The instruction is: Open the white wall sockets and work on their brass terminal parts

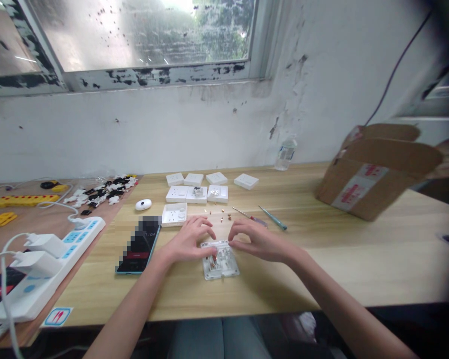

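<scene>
An opened white wall socket lies face down on the wooden table, its metal contacts showing. My left hand rests on its left edge with fingers curled, gripping the socket. My right hand pinches at its top right edge with bent fingers; what the fingertips hold is too small to make out. Several small brass screws lie just beyond the hands.
Two screwdrivers lie right of the screws. More white sockets sit in rows at the back, a phone and a power strip to the left. A cardboard box stands at the right, a water bottle by the wall.
</scene>
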The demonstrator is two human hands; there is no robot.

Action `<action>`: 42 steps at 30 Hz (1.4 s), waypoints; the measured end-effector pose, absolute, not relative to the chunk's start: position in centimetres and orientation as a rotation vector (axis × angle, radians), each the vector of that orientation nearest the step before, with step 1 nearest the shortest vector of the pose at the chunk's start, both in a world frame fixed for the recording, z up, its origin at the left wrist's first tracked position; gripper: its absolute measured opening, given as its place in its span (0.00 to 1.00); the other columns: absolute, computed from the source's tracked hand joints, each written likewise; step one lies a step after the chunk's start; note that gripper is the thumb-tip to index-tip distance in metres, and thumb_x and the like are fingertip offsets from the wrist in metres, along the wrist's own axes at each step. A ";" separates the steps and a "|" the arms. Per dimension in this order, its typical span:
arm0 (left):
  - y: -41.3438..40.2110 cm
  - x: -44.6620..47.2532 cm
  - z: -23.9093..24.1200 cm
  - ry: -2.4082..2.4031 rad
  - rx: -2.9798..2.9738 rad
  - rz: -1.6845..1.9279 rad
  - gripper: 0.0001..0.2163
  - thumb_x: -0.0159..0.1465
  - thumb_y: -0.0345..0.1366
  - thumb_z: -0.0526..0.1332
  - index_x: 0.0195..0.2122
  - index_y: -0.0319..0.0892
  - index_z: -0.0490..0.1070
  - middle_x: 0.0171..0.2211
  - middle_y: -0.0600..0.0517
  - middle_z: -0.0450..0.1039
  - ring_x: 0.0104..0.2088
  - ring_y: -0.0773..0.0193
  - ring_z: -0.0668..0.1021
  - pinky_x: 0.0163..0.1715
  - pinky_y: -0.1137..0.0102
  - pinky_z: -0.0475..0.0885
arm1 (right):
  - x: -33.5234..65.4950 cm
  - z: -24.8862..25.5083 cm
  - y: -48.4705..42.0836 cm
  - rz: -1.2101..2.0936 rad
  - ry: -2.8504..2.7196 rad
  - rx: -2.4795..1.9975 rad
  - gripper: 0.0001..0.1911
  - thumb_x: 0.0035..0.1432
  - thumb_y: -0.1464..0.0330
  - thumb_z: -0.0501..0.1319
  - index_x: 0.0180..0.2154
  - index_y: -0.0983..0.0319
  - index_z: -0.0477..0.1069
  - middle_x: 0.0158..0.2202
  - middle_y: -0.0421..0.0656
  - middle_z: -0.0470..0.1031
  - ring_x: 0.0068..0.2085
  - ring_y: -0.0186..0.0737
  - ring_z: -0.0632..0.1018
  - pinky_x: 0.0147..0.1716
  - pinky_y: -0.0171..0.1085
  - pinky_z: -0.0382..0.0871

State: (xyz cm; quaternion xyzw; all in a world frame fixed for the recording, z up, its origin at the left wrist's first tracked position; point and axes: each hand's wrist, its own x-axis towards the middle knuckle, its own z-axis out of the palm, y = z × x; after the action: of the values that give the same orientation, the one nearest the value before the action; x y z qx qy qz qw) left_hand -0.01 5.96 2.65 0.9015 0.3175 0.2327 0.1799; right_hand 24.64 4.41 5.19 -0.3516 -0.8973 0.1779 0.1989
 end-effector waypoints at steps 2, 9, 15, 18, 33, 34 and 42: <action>5.9 0.1 2.5 0.897 2.564 0.628 0.12 0.55 0.41 0.66 0.40 0.46 0.72 0.50 0.46 0.68 0.58 0.49 0.63 0.57 0.52 0.57 | 25.4 5.0 4.2 0.528 -2.487 -1.005 0.08 0.61 0.64 0.57 0.33 0.59 0.73 0.33 0.42 0.74 0.37 0.39 0.73 0.39 0.39 0.64; 5.9 -0.1 2.5 0.903 2.546 0.595 0.11 0.56 0.40 0.66 0.40 0.47 0.71 0.51 0.46 0.67 0.60 0.49 0.61 0.57 0.52 0.56 | 28.1 4.3 4.2 0.505 -2.409 -1.063 0.09 0.62 0.64 0.55 0.34 0.59 0.72 0.34 0.42 0.75 0.38 0.41 0.74 0.42 0.41 0.65; 5.9 0.1 2.3 0.882 2.550 0.563 0.16 0.55 0.45 0.67 0.42 0.46 0.72 0.52 0.44 0.66 0.61 0.47 0.60 0.57 0.51 0.55 | 31.6 3.6 5.3 0.154 -2.257 -1.337 0.12 0.62 0.60 0.54 0.38 0.58 0.74 0.37 0.45 0.75 0.39 0.45 0.75 0.39 0.42 0.66; 5.9 0.2 2.2 0.884 2.550 0.561 0.16 0.55 0.45 0.66 0.43 0.46 0.71 0.53 0.44 0.66 0.61 0.47 0.59 0.58 0.51 0.55 | 32.5 3.1 5.6 0.013 -2.185 -1.481 0.16 0.62 0.57 0.53 0.40 0.59 0.74 0.38 0.48 0.74 0.39 0.46 0.75 0.36 0.41 0.66; 5.9 0.1 2.3 0.937 2.571 0.492 0.17 0.55 0.44 0.65 0.45 0.47 0.70 0.56 0.46 0.64 0.63 0.47 0.56 0.61 0.49 0.47 | 33.7 0.3 6.3 -0.216 -2.278 -1.674 0.16 0.61 0.57 0.53 0.41 0.57 0.74 0.38 0.47 0.73 0.40 0.46 0.73 0.37 0.40 0.62; 5.9 0.1 2.2 0.937 2.574 0.492 0.17 0.55 0.44 0.65 0.45 0.47 0.70 0.55 0.45 0.64 0.63 0.47 0.56 0.61 0.49 0.47 | 33.6 0.3 6.3 -0.226 -2.286 -1.674 0.15 0.62 0.58 0.53 0.40 0.57 0.74 0.37 0.46 0.73 0.39 0.45 0.73 0.36 0.40 0.61; 6.0 -0.2 2.1 0.930 2.563 0.512 0.18 0.55 0.45 0.66 0.45 0.47 0.70 0.57 0.45 0.63 0.63 0.46 0.55 0.60 0.46 0.47 | 33.0 0.7 7.0 -0.238 -2.228 -1.593 0.14 0.61 0.61 0.53 0.34 0.58 0.75 0.34 0.45 0.75 0.37 0.43 0.74 0.36 0.40 0.59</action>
State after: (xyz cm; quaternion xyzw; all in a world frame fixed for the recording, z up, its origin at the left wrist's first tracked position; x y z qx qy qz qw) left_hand -0.20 5.98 2.14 0.9083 0.3296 0.1813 0.1829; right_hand 33.00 7.01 0.75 -0.5682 -0.7949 -0.0850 0.1949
